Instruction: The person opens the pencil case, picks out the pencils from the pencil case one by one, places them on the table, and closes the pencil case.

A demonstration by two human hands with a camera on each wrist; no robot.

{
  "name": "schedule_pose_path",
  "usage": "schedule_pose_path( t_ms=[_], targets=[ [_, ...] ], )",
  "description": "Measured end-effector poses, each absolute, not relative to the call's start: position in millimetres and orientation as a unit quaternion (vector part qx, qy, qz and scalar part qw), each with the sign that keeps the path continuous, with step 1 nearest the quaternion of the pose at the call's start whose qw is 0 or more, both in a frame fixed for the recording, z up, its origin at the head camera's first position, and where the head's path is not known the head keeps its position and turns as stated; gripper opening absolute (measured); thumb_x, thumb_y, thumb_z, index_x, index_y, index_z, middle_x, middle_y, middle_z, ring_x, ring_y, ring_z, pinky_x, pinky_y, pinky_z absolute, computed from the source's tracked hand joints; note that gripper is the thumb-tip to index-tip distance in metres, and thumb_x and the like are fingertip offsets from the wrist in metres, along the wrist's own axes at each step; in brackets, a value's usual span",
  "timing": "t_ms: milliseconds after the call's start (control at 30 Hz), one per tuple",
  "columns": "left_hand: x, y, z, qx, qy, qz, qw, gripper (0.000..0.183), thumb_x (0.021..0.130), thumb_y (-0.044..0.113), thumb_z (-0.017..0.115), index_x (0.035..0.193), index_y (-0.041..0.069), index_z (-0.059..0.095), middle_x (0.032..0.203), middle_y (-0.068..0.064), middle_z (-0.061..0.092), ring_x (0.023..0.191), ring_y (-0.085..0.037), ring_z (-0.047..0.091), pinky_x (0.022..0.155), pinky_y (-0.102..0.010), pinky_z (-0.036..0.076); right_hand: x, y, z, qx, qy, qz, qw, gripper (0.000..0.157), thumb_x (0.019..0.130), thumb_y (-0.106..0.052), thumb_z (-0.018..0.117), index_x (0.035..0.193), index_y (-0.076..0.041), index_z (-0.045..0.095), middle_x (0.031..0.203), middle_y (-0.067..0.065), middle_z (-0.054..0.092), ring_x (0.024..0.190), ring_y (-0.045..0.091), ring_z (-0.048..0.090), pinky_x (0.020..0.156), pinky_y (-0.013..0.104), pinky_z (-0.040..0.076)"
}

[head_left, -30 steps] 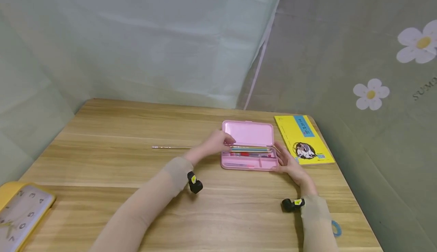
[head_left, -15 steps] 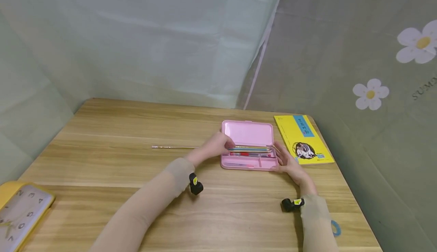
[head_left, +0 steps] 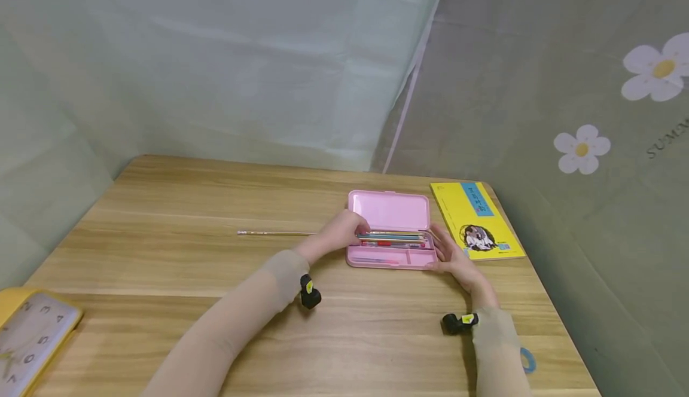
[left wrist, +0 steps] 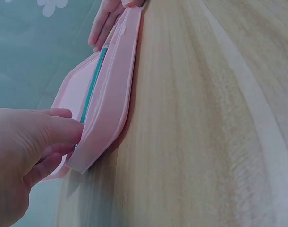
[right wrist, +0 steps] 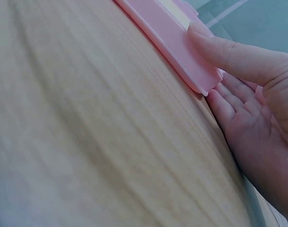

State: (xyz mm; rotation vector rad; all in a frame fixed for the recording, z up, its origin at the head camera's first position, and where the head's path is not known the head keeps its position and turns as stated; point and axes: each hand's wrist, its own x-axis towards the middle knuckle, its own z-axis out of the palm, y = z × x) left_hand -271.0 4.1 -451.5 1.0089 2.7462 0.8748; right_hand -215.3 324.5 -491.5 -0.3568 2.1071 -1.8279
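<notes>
A pink pencil case (head_left: 422, 257) lies with its lid (head_left: 390, 208) folded back. Several pencils and a red pen (head_left: 384, 243) lie in its rear compartment, and a thin pen-like stick (head_left: 377, 260) in the front one. At the case's left end, my left hand (head_left: 339, 232) pinches the end of a teal pencil (left wrist: 93, 87); its fingertips are partly hidden by the case wall. My right hand (head_left: 457, 262) grips the right end, thumb (right wrist: 219, 49) over the rim and fingers behind the case. Another pencil (head_left: 274, 233) lies on the table, partly behind my left hand.
A yellow book (head_left: 447, 211) lies just right of the case. A yellow-framed clock (head_left: 40, 331) is at the near left. Close to my right sleeve lies a blue ring (head_left: 529, 361). Curtains hang behind the wooden table (head_left: 177, 199).
My left hand has shifted slightly right and its fingers have come down onto the pencils at the case's left end. My right hand keeps its hold on the case.
</notes>
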Motion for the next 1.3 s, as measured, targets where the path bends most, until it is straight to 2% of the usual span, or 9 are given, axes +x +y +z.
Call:
schedule_pose_path(
  t_ms=[200,600,867,1100,1300],
  targets=[
    [-270.5,5.3,-452.7,0.319,0.902,0.286,0.052,0.027,0.076,-0.005,0.075,0.102,0.001,0.074,0.095,-0.009,0.074,0.087,-0.019,0.067,0.082,-0.031,0.056,-214.7,323.4,-491.9,-0.121,0.738,-0.642,0.168,0.104,0.081,0.005,0.071,0.158,-0.015,0.005,0.166,0.006,-0.001,0.152,0.031,0.000,0.111,0.011,0.028],
    [-268.9,7.4,-452.4,0.305,0.910,0.274,0.061,0.026,0.078,-0.002,0.074,0.104,0.001,0.075,0.102,-0.009,0.075,0.096,-0.021,0.069,0.089,-0.034,0.056,-215.3,323.5,-493.2,-0.123,0.733,-0.647,0.170,0.105,0.080,0.008,0.071,0.158,-0.013,0.004,0.166,0.007,-0.002,0.152,0.032,-0.001,0.107,0.007,0.030],
    [-266.4,6.9,-446.5,0.322,0.909,0.260,0.043,0.023,0.079,0.000,0.072,0.102,0.002,0.076,0.100,-0.009,0.075,0.093,-0.020,0.069,0.086,-0.035,0.056,-214.4,323.6,-492.3,-0.120,0.735,-0.645,0.171,0.105,0.080,0.007,0.071,0.158,-0.014,0.004,0.166,0.006,-0.002,0.152,0.031,-0.001,0.110,0.009,0.028],
    [-264.3,8.6,-444.5,0.322,0.909,0.262,0.026,0.017,0.082,0.000,0.071,0.098,0.001,0.076,0.092,-0.008,0.075,0.080,-0.016,0.064,0.080,-0.034,0.057,-214.7,324.3,-491.5,-0.115,0.740,-0.641,0.168,0.105,0.081,0.005,0.072,0.158,-0.016,0.005,0.166,0.005,-0.001,0.152,0.030,0.000,0.108,0.007,0.028],
    [-265.6,8.7,-447.4,0.315,0.911,0.265,0.025,0.016,0.083,0.002,0.069,0.098,0.002,0.076,0.092,-0.007,0.075,0.079,-0.015,0.062,0.078,-0.032,0.056,-215.6,325.0,-492.6,-0.114,0.744,-0.636,0.169,0.104,0.081,0.006,0.071,0.158,-0.015,0.005,0.166,0.005,-0.001,0.152,0.030,0.000,0.109,0.008,0.028]
  ],
)
